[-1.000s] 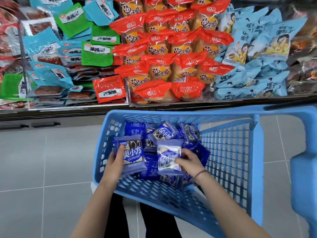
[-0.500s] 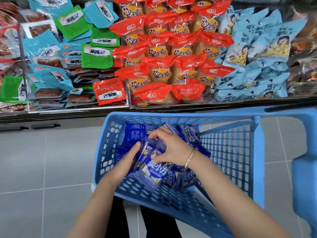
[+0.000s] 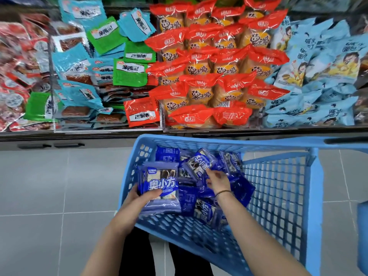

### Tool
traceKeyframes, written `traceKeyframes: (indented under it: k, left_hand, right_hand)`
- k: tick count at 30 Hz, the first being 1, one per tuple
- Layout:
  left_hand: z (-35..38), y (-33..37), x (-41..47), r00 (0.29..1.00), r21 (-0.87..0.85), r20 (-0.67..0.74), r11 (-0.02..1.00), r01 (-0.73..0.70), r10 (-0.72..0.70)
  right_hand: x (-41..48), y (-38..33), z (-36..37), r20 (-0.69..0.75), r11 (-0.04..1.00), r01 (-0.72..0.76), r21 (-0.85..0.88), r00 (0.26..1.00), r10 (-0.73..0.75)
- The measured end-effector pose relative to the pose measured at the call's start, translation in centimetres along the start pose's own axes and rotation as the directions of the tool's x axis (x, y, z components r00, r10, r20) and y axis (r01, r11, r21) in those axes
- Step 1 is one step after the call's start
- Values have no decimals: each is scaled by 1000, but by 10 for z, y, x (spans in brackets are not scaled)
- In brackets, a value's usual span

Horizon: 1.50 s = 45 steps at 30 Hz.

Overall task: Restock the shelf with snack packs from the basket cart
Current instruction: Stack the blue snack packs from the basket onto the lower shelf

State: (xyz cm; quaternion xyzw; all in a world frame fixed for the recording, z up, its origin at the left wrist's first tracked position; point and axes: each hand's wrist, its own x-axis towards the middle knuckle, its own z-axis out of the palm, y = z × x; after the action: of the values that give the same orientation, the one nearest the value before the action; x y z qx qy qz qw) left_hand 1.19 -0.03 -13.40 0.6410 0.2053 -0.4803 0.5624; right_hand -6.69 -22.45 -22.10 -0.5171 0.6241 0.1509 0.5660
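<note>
The left hand (image 3: 139,198) grips a pack (image 3: 161,184), thumb across its face, in the basket (image 3: 278,196). The right hand (image 3: 218,181) touches loose packs (image 3: 232,162), grip unclear. The shelf (image 3: 119,132) lies straight ahead beyond the basket's far rim.

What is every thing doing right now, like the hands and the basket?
Left hand, holds one blue snack pack by its lower edge.
Right hand, down among the loose packs; grip unclear.
Basket, holds the loose packs.
Shelf, piled with red packs and others.
</note>
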Motion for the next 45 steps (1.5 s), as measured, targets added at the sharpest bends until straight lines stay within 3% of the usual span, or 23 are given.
traceKeyframes:
  k: [2, 4, 10, 18, 21, 28, 33, 38, 45]
  left_hand:
    - [-16, 0, -3, 998, -32, -45, 999, -43, 42]
    - [-29, -2, -5, 996, -49, -65, 997, -60, 57]
    - [-34, -9, -5, 996, -36, -23, 996, -85, 84]
    - [-36, 2, -30, 996, -147, -73, 987, -70, 60]
    - [-46, 13, -55, 992, -163, -100, 983, -87, 71]
    - [-102, 38, -117, 978, -203, -142, 962, -183, 156]
    - [-161, 48, -160, 972, -294, -134, 928, -227, 195]
    - [-226, 52, -197, 963, -319, -140, 910, -265, 231]
    - [-287, 61, -229, 947, -366, -204, 878, -309, 248]
  right_hand:
    - [12, -3, 13, 35, 987, -153, 50, 988, 151]
    - [21, -8, 27, 7, 977, -204, 58, 979, 204]
    - [35, -17, 43, -25, 957, -255, 138, 965, 261]
    - [-35, -2, -7, 117, 913, -270, 306, 962, 245]
    - [-84, -4, -21, 105, 916, -215, 339, 976, 190]
    - [-200, -28, -13, 120, 939, 47, 341, 988, -93]
    - [-262, -47, 30, 120, 840, 93, 534, 976, -184]
    - [-314, -48, 79, 250, 719, 77, 691, 908, -337]
    - [-339, -50, 134, 213, 744, 129, 656, 914, -346]
